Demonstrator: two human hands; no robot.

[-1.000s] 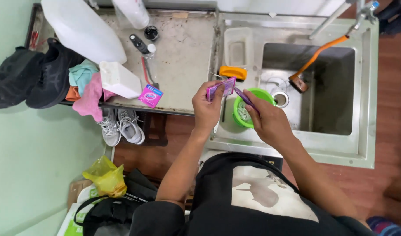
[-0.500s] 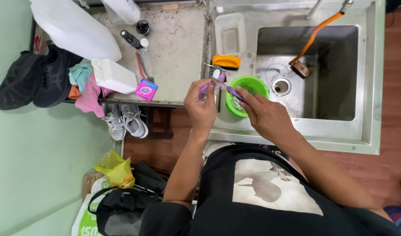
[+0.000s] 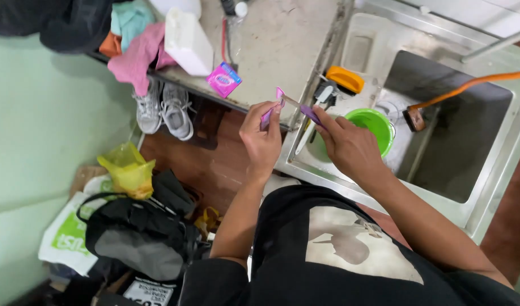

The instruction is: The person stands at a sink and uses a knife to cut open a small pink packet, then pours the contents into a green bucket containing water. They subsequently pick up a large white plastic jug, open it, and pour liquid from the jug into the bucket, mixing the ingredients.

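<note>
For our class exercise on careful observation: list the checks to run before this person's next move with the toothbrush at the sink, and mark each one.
1. Left hand grips the purple tube: ok.
2. Right hand holds the toothbrush: ok.
3. Tube tip meets the brush head: cannot tell.
4. Green cup stands upright by the sink: ok.
5. Water in the cup: cannot tell.
6. Orange hose running: cannot tell.

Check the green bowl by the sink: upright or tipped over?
Upright. The green bowl shows its round open mouth to the head camera, sitting on the steel sink ledge just beyond the right hand. Contents: cannot tell.
</note>
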